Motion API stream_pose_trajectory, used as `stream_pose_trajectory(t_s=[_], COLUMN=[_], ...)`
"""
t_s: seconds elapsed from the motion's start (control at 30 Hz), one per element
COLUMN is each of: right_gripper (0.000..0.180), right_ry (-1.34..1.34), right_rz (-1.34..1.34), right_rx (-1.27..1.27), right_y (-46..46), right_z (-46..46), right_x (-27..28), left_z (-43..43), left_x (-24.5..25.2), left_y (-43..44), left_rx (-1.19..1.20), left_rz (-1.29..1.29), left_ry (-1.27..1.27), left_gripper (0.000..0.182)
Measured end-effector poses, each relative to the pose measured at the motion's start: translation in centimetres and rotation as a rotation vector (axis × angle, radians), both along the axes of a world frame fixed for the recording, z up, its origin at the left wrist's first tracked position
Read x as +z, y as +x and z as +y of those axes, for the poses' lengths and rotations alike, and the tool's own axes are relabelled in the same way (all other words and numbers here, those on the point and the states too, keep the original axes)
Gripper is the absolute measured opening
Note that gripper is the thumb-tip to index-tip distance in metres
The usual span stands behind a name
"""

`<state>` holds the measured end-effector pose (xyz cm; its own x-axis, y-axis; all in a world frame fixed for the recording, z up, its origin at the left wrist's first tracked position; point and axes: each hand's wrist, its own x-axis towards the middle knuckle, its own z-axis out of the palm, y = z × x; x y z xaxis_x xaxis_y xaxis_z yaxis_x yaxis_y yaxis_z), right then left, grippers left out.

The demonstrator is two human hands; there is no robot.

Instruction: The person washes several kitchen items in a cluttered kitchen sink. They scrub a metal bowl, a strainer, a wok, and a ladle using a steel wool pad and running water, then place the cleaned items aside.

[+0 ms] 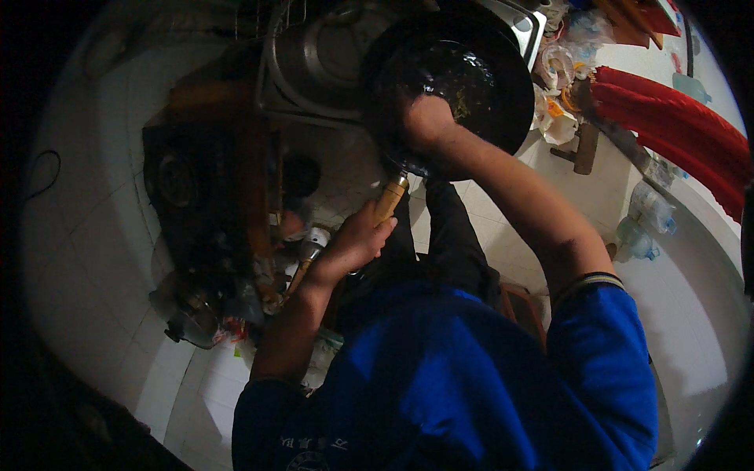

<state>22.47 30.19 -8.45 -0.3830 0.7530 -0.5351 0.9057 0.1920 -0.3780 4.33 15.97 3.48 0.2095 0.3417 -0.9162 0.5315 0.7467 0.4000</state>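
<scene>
A black wok (511,100) is tilted over the edge of a stainless steel sink (283,65). Its inside looks wet and shiny, with a small clump of greenish scraps (462,103) near the middle. My left hand (360,238) is closed around the wok's wooden handle (391,200). Down inside the wok, my right hand (430,120) is bent at the wrist against the near side. Its fingers are hidden in shadow, so whatever it may hold cannot be made out.
On the left stands a dark gas stove (194,182), with a lidded pot (194,321) nearer me. Plastic bags (556,120) and a red cloth (665,112) lie to the right. Clear plastic bottles (639,238) sit farther right. A small wooden piece (585,147) is below the bags.
</scene>
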Motion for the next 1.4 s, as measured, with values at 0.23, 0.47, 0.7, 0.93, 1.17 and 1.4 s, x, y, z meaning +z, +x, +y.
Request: stream_pose_trajectory(t_s=[0.23, 0.47, 0.7, 0.93, 1.17, 1.4], right_gripper=[0.037, 0.033, 0.036, 0.031, 0.022, 0.027], right_ry=[0.102, 0.136, 0.267, 0.402, 0.197, -0.304], right_rz=[-0.201, -0.225, 0.027, -0.227, -0.542, -0.505], right_rx=[0.011, 0.000, 0.301, 0.397, 0.140, 0.217], right_y=[3.3, 9.2, 1.0, 2.2, 11.4, 11.0], right_z=[7.6, 5.7, 0.4, 10.0, 10.5, 0.7], right_x=[-2.5, 0.5, 2.4, -0.6, -0.4, 1.0], left_z=[-0.1, -0.3, 0.1, 0.6, 0.9, 0.3], left_x=[-0.3, -0.3, 0.0, 0.9, 1.2, 0.4], left_y=[0.1, -0.2, -0.1, -0.1, -0.3, -0.6], left_rx=[-0.028, -0.033, 0.010, -0.057, -0.065, -0.068], left_rz=[-0.013, -0.023, -0.058, -0.037, -0.027, -0.082], left_ry=[0.023, 0.021, 0.013, 0.040, 0.087, 0.125], left_gripper=[0.035, 0.037, 0.039, 0.037, 0.037, 0.036])
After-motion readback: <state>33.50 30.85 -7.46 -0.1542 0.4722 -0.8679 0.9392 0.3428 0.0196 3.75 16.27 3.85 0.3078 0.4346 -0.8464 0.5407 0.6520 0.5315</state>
